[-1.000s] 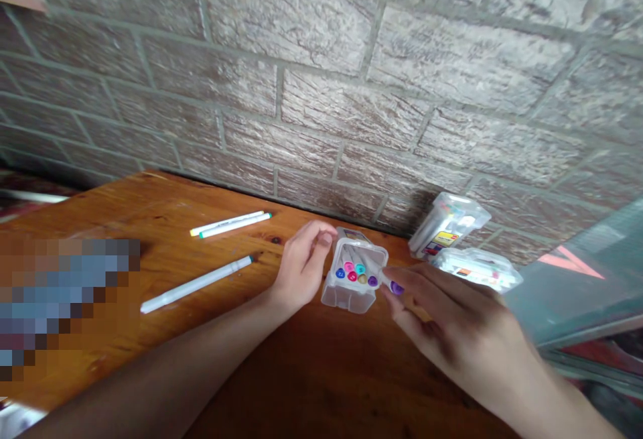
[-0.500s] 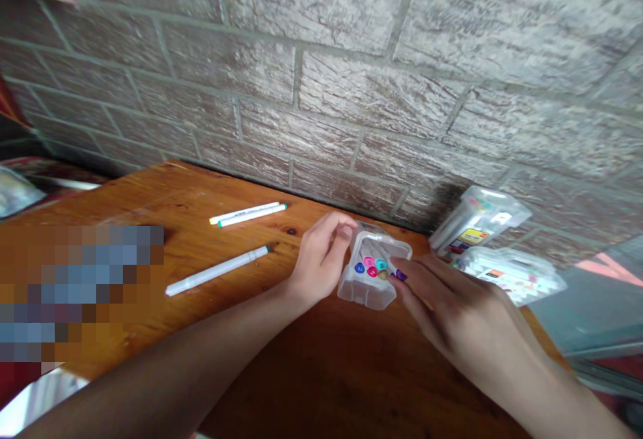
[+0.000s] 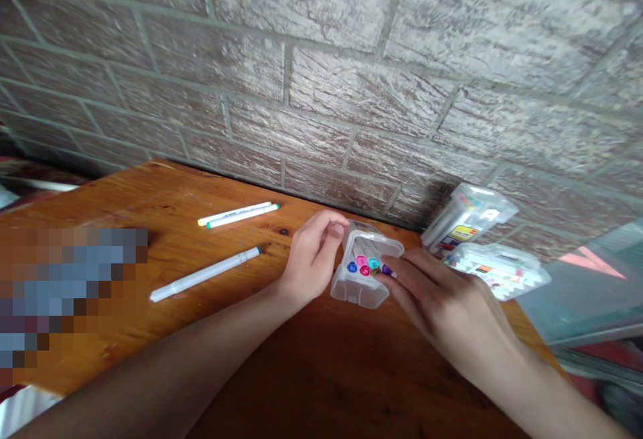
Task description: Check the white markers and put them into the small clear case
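Note:
A clear plastic marker case (image 3: pixel 369 296) lies open-ended on the wooden table, its end toward me. Inside it are several markers with round coloured ends: a blue-ended marker (image 3: pixel 352 268), pink, red, turquoise and gold ones. My left hand (image 3: pixel 314 255) is closed on the left side of the case, thumb along its edge. At the case's right side, my right hand (image 3: pixel 437 291) pinches a purple-ended marker (image 3: pixel 386 269). Its fingertips are at the opening, close to the gold end, and partly cover the purple one.
A white marker (image 3: pixel 205 274) and two thin pens (image 3: pixel 238 214) lie left on the table (image 3: pixel 281 358). At right stand a tall clear marker case (image 3: pixel 469 218) and a wider clear case of pens (image 3: pixel 502 271). A brick wall (image 3: pixel 321 104) borders the back.
The purple-ended marker sits deeper in the case, its end now nearer the other marker ends. My right hand has moved with it. The whole view has shifted slightly.

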### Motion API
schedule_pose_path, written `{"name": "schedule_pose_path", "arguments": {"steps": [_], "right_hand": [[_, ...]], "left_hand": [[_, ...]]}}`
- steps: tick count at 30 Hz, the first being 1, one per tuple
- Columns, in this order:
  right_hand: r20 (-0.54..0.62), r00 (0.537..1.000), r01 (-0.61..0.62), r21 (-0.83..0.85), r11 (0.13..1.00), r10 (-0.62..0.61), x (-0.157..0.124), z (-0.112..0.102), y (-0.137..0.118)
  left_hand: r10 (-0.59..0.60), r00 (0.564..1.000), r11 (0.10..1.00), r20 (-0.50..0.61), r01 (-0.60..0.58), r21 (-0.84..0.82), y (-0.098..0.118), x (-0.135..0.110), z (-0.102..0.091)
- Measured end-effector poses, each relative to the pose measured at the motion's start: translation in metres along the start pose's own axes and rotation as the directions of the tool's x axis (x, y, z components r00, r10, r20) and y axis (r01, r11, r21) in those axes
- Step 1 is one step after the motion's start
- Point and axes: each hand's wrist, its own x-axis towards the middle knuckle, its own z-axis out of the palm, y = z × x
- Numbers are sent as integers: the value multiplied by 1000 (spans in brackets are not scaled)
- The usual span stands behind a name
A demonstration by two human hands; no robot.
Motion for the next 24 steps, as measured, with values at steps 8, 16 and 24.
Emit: {"name": "schedule_pose_path", "arguments": {"steps": [8, 16, 24], "right_hand": [[25, 1000, 3, -20, 1000, -3, -1, 3, 3], [39, 999, -12, 23, 1000, 11, -4, 3, 2], [10, 998, -57, 97, 994, 56, -2, -12, 5]], "left_hand": [[0, 1000, 1000, 1, 0, -17, -1, 0, 0], [3, 1000, 1000, 11, -3, -16, -1, 0, 0], [-2, 1000, 1000, 7, 2, -26, -3, 0, 0]]}}
